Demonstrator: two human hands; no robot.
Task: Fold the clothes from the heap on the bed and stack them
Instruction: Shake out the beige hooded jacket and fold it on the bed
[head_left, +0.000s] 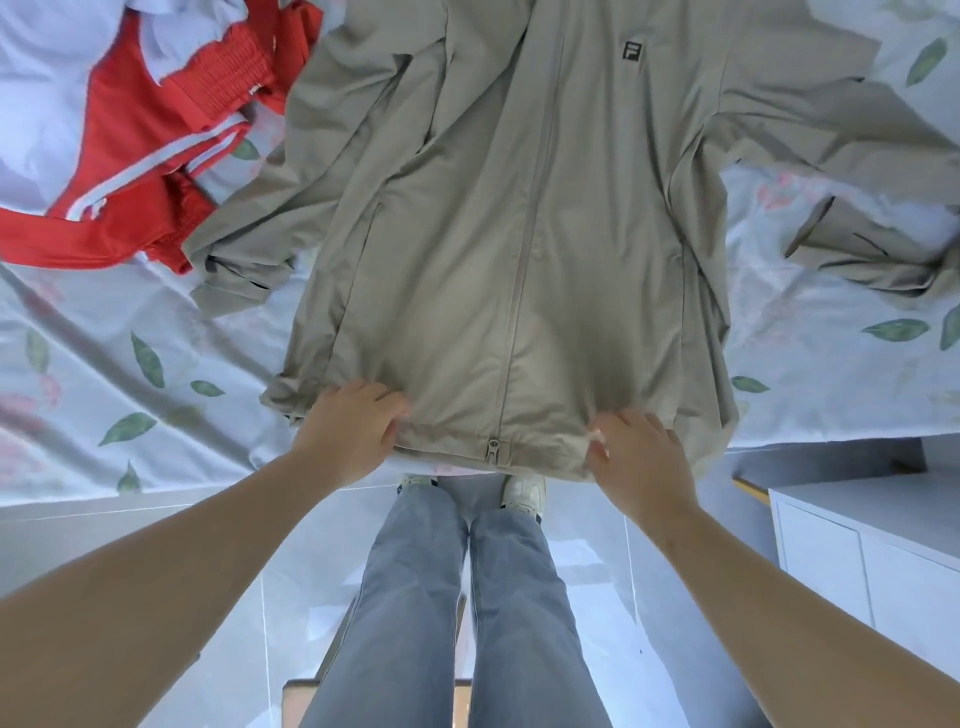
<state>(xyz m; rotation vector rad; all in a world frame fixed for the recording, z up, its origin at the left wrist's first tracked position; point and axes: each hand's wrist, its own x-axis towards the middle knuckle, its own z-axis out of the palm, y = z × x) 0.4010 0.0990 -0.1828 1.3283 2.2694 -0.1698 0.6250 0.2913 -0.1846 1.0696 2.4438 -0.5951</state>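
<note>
A beige zip-up jacket (519, 218) lies spread front-up on the bed, zipped, with a small dark logo on the chest and both sleeves out to the sides. Its hem hangs at the bed's near edge. My left hand (348, 431) grips the hem left of the zipper pull. My right hand (639, 452) grips the hem right of it, fingers curled into the cloth. A heap of red clothes with white stripes (156, 156) lies at the far left, touching the jacket's left sleeve.
The bedsheet (130, 364) is pale with a leaf and flower print. Pale lilac cloth (47, 78) lies in the far left corner. A white cabinet (872, 551) stands at the right beside the bed. My legs in jeans stand on the tiled floor.
</note>
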